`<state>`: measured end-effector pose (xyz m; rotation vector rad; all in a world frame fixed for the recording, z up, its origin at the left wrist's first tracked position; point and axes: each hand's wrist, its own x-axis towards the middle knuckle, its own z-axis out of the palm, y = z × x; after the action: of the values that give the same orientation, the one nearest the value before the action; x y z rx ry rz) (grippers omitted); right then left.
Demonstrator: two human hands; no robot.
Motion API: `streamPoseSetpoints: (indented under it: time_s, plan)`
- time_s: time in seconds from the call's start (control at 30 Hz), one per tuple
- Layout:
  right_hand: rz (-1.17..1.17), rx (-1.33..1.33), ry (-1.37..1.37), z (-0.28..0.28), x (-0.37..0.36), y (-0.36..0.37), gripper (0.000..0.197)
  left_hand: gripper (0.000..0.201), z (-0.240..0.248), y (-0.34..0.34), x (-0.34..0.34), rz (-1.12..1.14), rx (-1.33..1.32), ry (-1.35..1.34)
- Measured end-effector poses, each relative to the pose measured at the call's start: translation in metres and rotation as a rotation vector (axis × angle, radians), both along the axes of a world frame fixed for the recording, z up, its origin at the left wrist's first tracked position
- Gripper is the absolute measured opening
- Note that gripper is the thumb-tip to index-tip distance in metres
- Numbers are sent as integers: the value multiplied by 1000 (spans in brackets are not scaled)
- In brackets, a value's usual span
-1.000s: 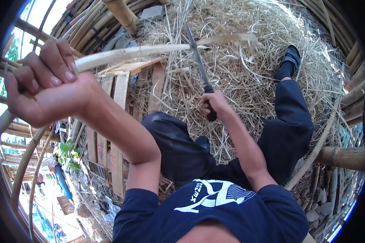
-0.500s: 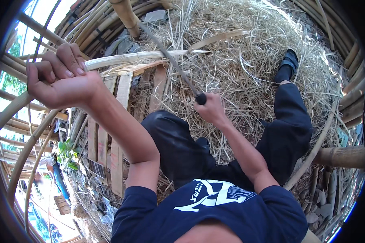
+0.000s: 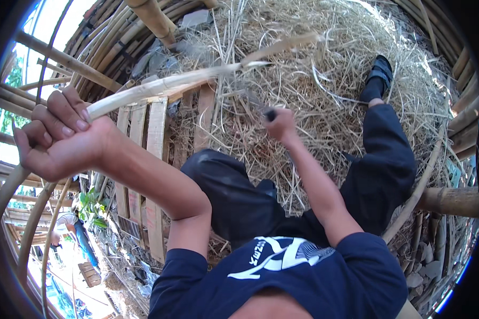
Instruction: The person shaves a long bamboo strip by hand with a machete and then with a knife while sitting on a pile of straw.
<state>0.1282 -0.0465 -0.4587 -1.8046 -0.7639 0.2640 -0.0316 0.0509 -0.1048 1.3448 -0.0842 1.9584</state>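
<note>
My left hand (image 3: 64, 135), raised at the left, is closed round a long pale bamboo pole (image 3: 159, 85). The pole runs from the left rim toward the middle, and a split strip (image 3: 285, 47) angles up from its far end. Low over the straw, right of the middle, my right hand (image 3: 283, 127) grips a long-bladed knife by its dark handle (image 3: 271, 115). The blade is smeared by motion, so whether it touches the bamboo I cannot tell.
Bamboo shavings (image 3: 324, 127) cover the ground between my legs. Wooden slats (image 3: 157, 143) lie under the pole. An upright bamboo post (image 3: 154, 21) stands at the back, and another bamboo pole (image 3: 447, 202) juts in at right. Beyond the left frame, a person (image 3: 80, 236) is partly seen.
My left hand has shifted left and down with the bamboo pole. The knife in my right hand has moved slightly right and up, and its blade, sharper before, is now blurred.
</note>
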Motion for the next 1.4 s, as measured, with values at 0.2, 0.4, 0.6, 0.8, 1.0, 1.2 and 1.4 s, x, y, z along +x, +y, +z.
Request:
streamPoseSetpoints:
  time_s: [0.2, 0.4, 0.6, 0.8, 1.0, 1.2, 1.4]
  plan:
    - [-145, -585, 185, -49, 33, 9, 39, 37, -5, 1, 6, 62, -84, -6]
    - [405, -36, 1116, -43, 35, -4, 12, 39, 1, 3, 13, 17, 11, 72]
    - [296, 51, 1020, -22, 8, -2, 12, 39, 0, 4, 8, -58, -25, 87]
    - [250, -45, 178, 64, -20, -2, 12, 38, -6, 9, 5, -60, -76, 53]
    - [370, 106, -163, 134, -30, 15, 14, 38, -3, 11, -5, 3, -35, 66]
    - [40, -465, 288, -32, 38, 2, 23, 36, -4, 4, -1, 131, -43, 25]
    - [59, -447, 266, -81, 53, 10, 20, 41, -9, 21, 6, 48, -116, 18]
